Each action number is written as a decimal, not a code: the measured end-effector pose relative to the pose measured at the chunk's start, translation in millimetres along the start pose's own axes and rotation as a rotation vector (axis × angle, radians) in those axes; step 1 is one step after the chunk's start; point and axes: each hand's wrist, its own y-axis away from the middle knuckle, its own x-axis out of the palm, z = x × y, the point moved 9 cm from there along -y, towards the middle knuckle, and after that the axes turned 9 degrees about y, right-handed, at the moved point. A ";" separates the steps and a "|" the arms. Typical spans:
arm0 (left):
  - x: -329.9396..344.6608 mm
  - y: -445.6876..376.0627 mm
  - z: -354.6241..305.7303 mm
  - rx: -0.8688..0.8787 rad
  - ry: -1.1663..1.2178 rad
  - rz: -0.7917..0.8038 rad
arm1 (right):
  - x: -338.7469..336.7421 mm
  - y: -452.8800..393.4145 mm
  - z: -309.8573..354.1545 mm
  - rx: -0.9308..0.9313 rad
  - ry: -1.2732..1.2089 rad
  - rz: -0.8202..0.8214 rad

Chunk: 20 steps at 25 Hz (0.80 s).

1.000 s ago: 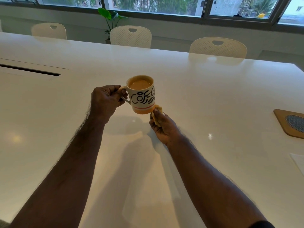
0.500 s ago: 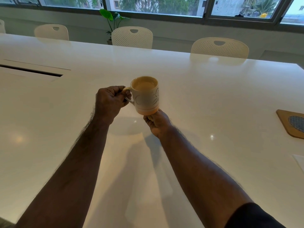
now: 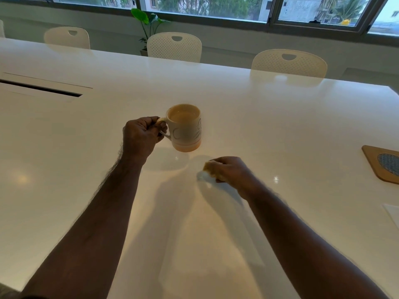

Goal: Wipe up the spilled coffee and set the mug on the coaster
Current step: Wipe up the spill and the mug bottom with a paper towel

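Note:
A cream mug (image 3: 185, 130) with an orange base band, filled with milky coffee, hangs just above the white table (image 3: 269, 117). My left hand (image 3: 141, 135) grips its handle from the left. My right hand (image 3: 231, 170) is below and to the right of the mug, low over the table, holding a crumpled, coffee-stained tissue (image 3: 209, 172) that is blurred by motion. The wooden coaster (image 3: 383, 164) with a woven grey centre lies at the right edge, far from the mug. No spill shows on the table surface.
A long cable slot (image 3: 41, 89) is cut into the table at the left. Three white chairs (image 3: 174, 47) stand along the far side, with a potted plant (image 3: 146, 22) behind them. A white sheet corner (image 3: 391, 212) lies at the right edge.
My right hand has left the mug's underside and swung down and to the right with the tissue. The mug stays lifted in my left hand.

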 end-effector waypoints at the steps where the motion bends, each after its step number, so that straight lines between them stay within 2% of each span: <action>1: -0.2 0.8 3.8 0.001 -0.013 -0.003 | -15.5 2.9 -2.8 -0.024 0.019 -0.058; 6: 5.8 7.3 25.8 0.016 -0.099 0.012 | -90.2 6.4 -7.7 -0.190 0.370 -0.471; 9: 5.9 9.8 40.3 0.004 -0.133 0.022 | -110.1 3.5 -13.1 -0.256 0.516 -0.608; 13: 4.2 13.7 54.0 -0.027 -0.111 0.023 | -108.9 -1.5 -20.4 -0.301 0.664 -0.632; 20: 3.6 19.4 64.2 -0.033 -0.097 0.039 | -70.7 -13.0 -23.5 -0.199 0.848 -0.482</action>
